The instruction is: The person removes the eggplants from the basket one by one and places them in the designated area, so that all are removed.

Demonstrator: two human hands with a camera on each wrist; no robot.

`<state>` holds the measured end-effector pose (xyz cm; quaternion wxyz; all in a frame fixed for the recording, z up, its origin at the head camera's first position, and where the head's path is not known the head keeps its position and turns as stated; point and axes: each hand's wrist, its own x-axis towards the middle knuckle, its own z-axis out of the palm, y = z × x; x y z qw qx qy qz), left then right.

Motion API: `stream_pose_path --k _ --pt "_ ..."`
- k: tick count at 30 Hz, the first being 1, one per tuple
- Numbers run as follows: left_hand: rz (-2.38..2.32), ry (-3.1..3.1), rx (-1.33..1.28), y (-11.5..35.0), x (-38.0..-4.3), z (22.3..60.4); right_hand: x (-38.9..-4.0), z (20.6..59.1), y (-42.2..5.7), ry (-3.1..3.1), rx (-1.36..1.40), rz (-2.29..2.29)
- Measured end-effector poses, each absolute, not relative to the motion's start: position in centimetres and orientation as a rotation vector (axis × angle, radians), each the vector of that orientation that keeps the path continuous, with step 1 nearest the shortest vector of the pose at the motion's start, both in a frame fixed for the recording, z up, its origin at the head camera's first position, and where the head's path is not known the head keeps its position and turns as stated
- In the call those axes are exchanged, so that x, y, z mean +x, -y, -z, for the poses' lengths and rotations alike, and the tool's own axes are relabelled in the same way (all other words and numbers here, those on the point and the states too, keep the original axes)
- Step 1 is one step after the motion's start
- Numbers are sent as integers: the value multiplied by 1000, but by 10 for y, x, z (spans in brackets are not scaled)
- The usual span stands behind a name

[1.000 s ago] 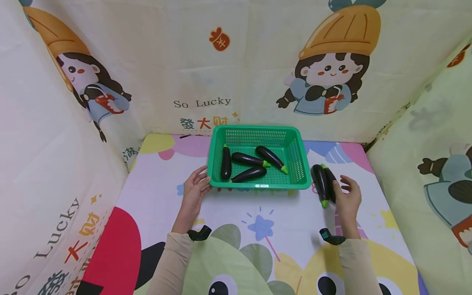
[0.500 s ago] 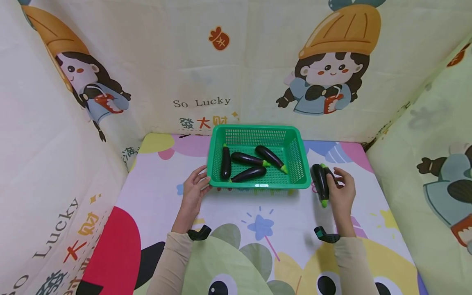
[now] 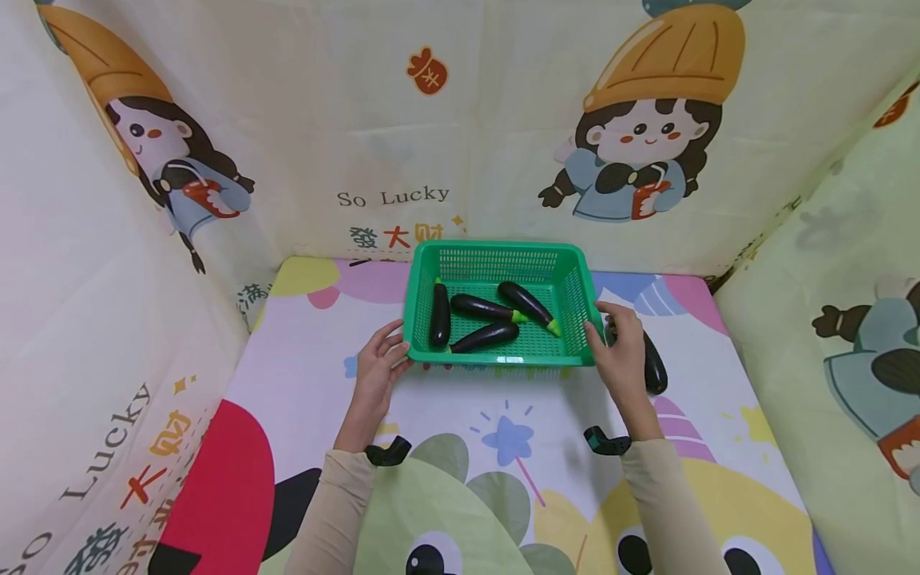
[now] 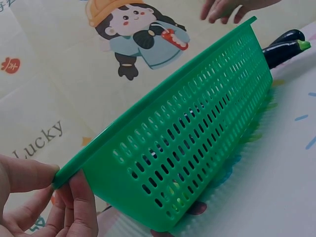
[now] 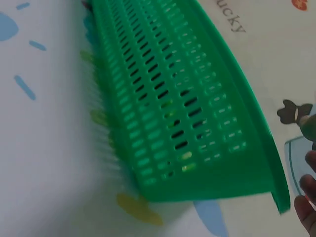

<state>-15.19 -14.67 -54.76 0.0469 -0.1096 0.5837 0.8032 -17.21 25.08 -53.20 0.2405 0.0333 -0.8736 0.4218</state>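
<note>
My left hand [image 3: 375,369] pinches the left rim of a green plastic basket [image 3: 503,361], thumb on top and fingers under the rim, as the left wrist view shows. Several dark purple eggplants [image 3: 483,339] with green caps lie inside it. At the basket's right rim is my right hand [image 3: 620,355], fingers loosely bent and holding nothing. Just beyond that hand, an eggplant [image 3: 655,366] lies on the table; a second one beside it is mostly hidden by the hand. The left wrist view shows this pair of eggplants [image 4: 282,55] outside the basket's far end.
A colourful cartoon-print cloth [image 3: 460,407] covers the table. Printed fabric walls [image 3: 496,160] rise behind the basket and on both sides. The basket stands close to the back wall. A small dark device [image 3: 388,454] sits on each wrist.
My right hand has moved left from the outer eggplant to the basket's right rim. That eggplant now shows slightly farther right. The left hand and basket have stayed in place.
</note>
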Motion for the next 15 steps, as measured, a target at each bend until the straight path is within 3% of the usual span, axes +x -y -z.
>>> stream_pose_path --k 9,15 --pt "-2444 -1770 -340 147 -153 548 -192 519 -218 2726 522 -1150" --pt "-2455 -1771 -343 146 -153 549 -209 520 -191 2929 661 -1132"
